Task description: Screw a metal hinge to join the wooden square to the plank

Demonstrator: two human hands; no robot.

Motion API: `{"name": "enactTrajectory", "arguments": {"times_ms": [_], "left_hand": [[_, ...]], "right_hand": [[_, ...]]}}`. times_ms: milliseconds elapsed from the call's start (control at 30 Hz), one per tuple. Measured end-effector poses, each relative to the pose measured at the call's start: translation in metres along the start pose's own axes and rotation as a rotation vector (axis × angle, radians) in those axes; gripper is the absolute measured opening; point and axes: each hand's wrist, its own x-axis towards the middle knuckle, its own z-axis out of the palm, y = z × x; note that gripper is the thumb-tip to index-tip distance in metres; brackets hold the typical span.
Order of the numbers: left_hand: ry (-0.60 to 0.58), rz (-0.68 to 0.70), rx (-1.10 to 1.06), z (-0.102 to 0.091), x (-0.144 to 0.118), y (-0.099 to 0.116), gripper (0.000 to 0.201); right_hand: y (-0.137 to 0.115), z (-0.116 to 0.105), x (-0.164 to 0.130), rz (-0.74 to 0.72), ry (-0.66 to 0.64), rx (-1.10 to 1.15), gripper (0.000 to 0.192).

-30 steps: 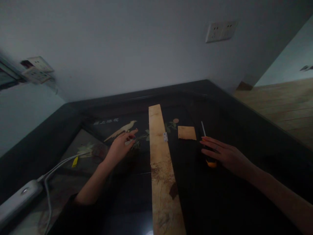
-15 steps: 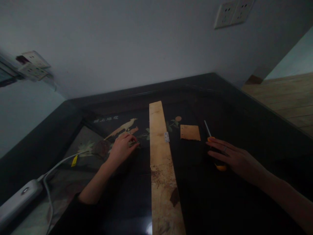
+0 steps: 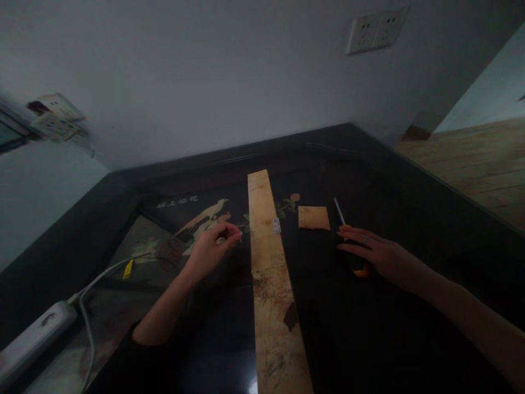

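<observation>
Fingers of left hand pinch sm. pale bit; right hand on screwdriver.

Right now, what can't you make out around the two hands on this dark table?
- Head view: the small pale item pinched in the left hand is too small and dim to identify.
- The screwdriver handle is mostly covered by the right hand; the grip cannot be judged.
- The hinge on the wooden plank: any screws are too small to see.
- The power strip is cut off by the left edge.
</observation>
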Motion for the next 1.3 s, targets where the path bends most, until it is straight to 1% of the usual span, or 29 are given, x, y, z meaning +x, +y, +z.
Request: {"name": "enactTrajectory", "arguments": {"times_ms": [133, 233, 367, 467, 600, 733, 833, 967, 1033, 1100, 1133, 1167, 1233, 1300], "left_hand": [[-0.06, -0.091, -0.281, 0.006, -0.009, 0.021, 0.018], [-0.077, -0.146, -0.384, 0.011, -0.015, 0.03, 0.019], [-0.107, -0.185, -0.489, 0.017, -0.021, 0.036, 0.02], [-0.141, -0.199, -0.523, 0.021, -0.026, 0.039, 0.021], [-0.176, -0.202, -0.5, 0.028, -0.031, 0.043, 0.022], [-0.155, -0.17, -0.51, 0.033, -0.031, 0.042, 0.024], [-0.133, -0.149, -0.515, 0.035, -0.032, 0.043, 0.026], [-0.09, -0.074, -0.499, 0.037, -0.035, 0.046, 0.023], [-0.054, -0.025, -0.493, 0.037, -0.036, 0.049, 0.022], [-0.022, 0.035, -0.493, 0.039, -0.035, 0.054, 0.022], [-0.01, 0.075, -0.493, 0.039, -0.033, 0.058, 0.022], [0.003, 0.126, -0.49, 0.04, -0.03, 0.063, 0.023], [0.04, 0.248, -0.455, 0.041, -0.021, 0.074, 0.024], [0.107, 0.379, -0.367, 0.041, -0.007, 0.085, 0.024]], "right_hand": [[-0.002, -0.005, 0.002, 0.102, 0.058, 0.117, 0.047], [-0.001, -0.005, 0.003, 0.17, 0.116, 0.206, 0.042], [0.002, -0.003, 0.003, 0.225, 0.163, 0.279, 0.037], [0.004, -0.002, 0.005, 0.264, 0.191, 0.316, 0.032], [0.003, -0.004, 0.01, 0.366, 0.261, 0.411, 0.025], [-0.001, -0.007, 0.013, 0.502, 0.302, 0.561, 0.025], [0.001, -0.007, 0.014, 0.571, 0.312, 0.595, 0.026], [0.005, -0.008, 0.014, 0.602, 0.384, 0.539, 0.024], [0.0, -0.013, 0.018, 0.598, 0.444, 0.493, 0.022], [-0.015, -0.024, 0.028, 0.559, 0.473, 0.476, 0.019], [-0.026, -0.032, 0.035, 0.52, 0.452, 0.493, 0.018], [-0.038, -0.04, 0.045, 0.461, 0.402, 0.533, 0.016], [-0.062, -0.056, 0.069, 0.351, 0.329, 0.667, 0.015], [-0.081, -0.067, 0.097, 0.281, 0.312, 0.859, 0.019]]}}
